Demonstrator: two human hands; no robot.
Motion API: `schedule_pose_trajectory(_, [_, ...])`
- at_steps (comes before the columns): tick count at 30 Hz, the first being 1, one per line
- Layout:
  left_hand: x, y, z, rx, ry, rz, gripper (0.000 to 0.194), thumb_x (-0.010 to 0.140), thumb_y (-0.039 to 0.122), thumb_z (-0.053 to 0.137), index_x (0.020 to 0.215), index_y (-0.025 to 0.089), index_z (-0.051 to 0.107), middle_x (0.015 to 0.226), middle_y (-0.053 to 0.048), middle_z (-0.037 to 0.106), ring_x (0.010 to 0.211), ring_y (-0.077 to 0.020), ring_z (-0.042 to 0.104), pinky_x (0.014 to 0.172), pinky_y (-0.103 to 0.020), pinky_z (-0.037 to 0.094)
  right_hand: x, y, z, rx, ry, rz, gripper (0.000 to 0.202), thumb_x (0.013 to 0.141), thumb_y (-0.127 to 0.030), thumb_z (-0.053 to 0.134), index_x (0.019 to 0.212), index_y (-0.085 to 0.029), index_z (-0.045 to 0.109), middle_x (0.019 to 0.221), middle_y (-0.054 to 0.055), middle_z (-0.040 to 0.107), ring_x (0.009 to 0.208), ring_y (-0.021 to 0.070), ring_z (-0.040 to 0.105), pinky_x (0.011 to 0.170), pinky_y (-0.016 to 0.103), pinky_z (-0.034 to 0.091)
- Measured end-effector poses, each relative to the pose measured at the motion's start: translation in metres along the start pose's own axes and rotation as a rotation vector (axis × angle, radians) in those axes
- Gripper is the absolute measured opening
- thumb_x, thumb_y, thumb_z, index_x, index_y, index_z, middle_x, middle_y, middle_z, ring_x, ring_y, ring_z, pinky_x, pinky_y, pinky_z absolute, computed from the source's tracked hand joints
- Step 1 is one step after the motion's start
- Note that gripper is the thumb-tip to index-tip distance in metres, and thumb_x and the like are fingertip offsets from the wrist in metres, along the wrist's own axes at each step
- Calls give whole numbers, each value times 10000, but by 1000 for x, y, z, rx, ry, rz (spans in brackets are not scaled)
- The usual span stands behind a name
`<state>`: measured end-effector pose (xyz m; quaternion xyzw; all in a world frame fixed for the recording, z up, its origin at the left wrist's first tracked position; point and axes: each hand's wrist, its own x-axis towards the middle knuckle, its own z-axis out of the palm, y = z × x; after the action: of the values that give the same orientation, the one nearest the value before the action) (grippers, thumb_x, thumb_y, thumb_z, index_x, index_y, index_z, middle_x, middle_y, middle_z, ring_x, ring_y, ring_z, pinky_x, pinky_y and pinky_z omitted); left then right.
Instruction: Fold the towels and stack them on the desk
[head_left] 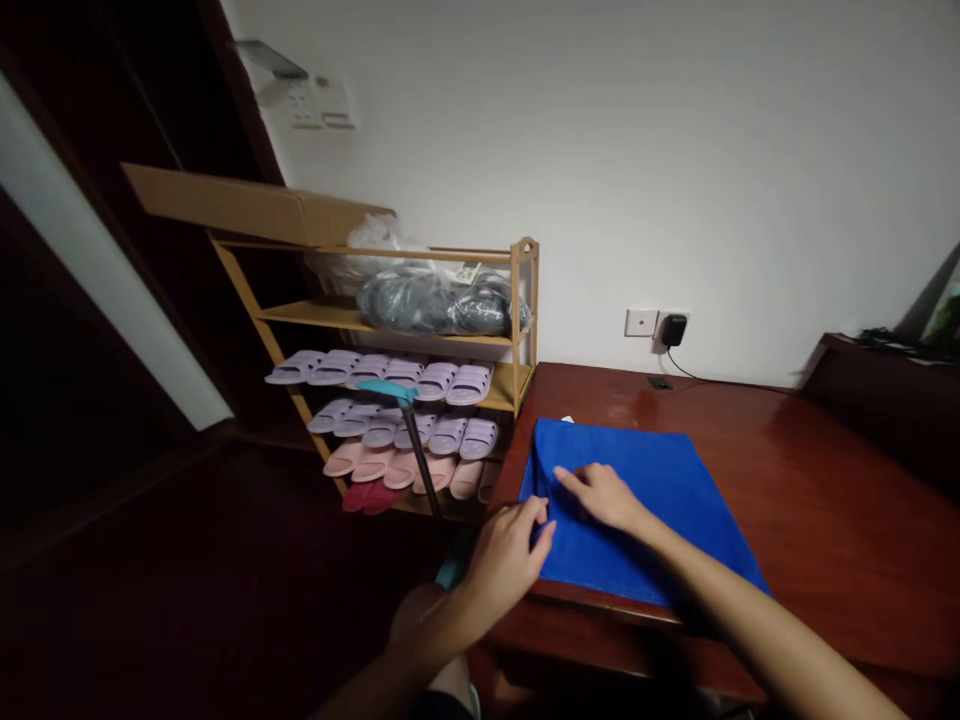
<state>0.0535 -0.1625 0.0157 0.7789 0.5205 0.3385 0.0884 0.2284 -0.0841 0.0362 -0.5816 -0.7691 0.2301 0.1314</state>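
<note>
A blue cloth (660,500) lies spread on the dark red wooden table, with a fold or loose layer along its left side. At that left edge is my left hand (510,548), its fingers curled at the cloth and its thumb pointing up and right. My right hand (600,494) rests on the left part of the cloth, thumb stretched to the left and the other fingers bent under, partly hidden. The fingers of both hands seem to touch the cloth's folded edge.
A wooden rack (525,330) with rows of slippers (401,370) and plastic-wrapped bundles stands left of the table (847,520). A cardboard box (225,205) tops it. A teal-topped pole (420,460) leans before it. A black plug (673,330) and cable are at the wall.
</note>
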Motion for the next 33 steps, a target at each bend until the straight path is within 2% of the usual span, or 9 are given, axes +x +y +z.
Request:
schedule_pose_trajectory(3, [1,13,3,-15,-28,14,43,876,226,509,888,230,550,842,-27,682,774,-198,661,718,-286,497,13,-26,20,-7,-5,-17,447,868,-535,449,708,-172,654,713,67,690,696,161,637,582,222,374])
schedule_pose_trajectory(6, [1,11,-4,-61,-53,73,117,915,294,482,916,236,583,982,-43,695,926,-195,655,824,-289,500,20,-18,20,-23,29,5,204,831,-327,564,791,-153,663,817,81,707,768,174,653,605,219,392])
schedule_pose_trajectory(9, [5,-5,-9,43,-91,147,278,963,337,382,1106,211,584,1279,-81,582,1197,-199,526,1013,-337,412,15,13,6,-46,66,49,222,867,-318,519,894,-150,662,943,88,703,878,178,652,680,221,432])
schedule_pose_trajectory(13, [10,-25,1,254,-303,261,588,939,500,394,1432,186,331,1494,-103,319,1380,-251,269,1113,-457,263,-8,72,-20,-152,125,175,299,910,-354,438,1069,-169,613,1092,111,663,1044,212,609,782,260,455])
schedule_pose_trajectory(16, [10,-31,9,307,-383,250,629,949,546,317,1464,187,272,1512,-100,268,1395,-253,225,1116,-483,230,-36,114,-37,-300,168,304,323,932,-320,365,1124,-150,561,1020,169,667,986,274,633,782,349,462])
schedule_pose_trajectory(20, [11,-31,11,328,-370,229,629,941,571,313,1464,224,281,1521,-75,245,1405,-295,172,1114,-540,166,-73,155,-47,-468,209,420,389,954,-359,251,1136,-126,503,917,197,667,881,333,656,736,445,464])
schedule_pose_trajectory(24, [13,-32,10,319,-350,226,626,924,586,345,1458,263,299,1523,-53,241,1403,-340,142,1098,-570,160,-93,182,-54,-540,219,508,462,958,-433,155,1079,-151,500,867,176,669,845,336,664,700,439,467])
schedule_pose_trajectory(28, [13,-34,6,314,-378,219,626,928,583,342,1465,268,274,1524,-47,232,1402,-339,153,1095,-570,167,-105,205,-64,-551,204,566,459,951,-472,167,1055,-171,498,842,153,674,824,308,669,679,390,465])
schedule_pose_trajectory(33, [8,-42,-2,307,-360,247,597,934,552,369,1464,303,256,1516,-37,259,1398,-324,182,1094,-561,182,-127,235,-73,-642,233,520,324,940,-311,225,1093,-160,467,856,166,678,803,299,663,668,377,435])
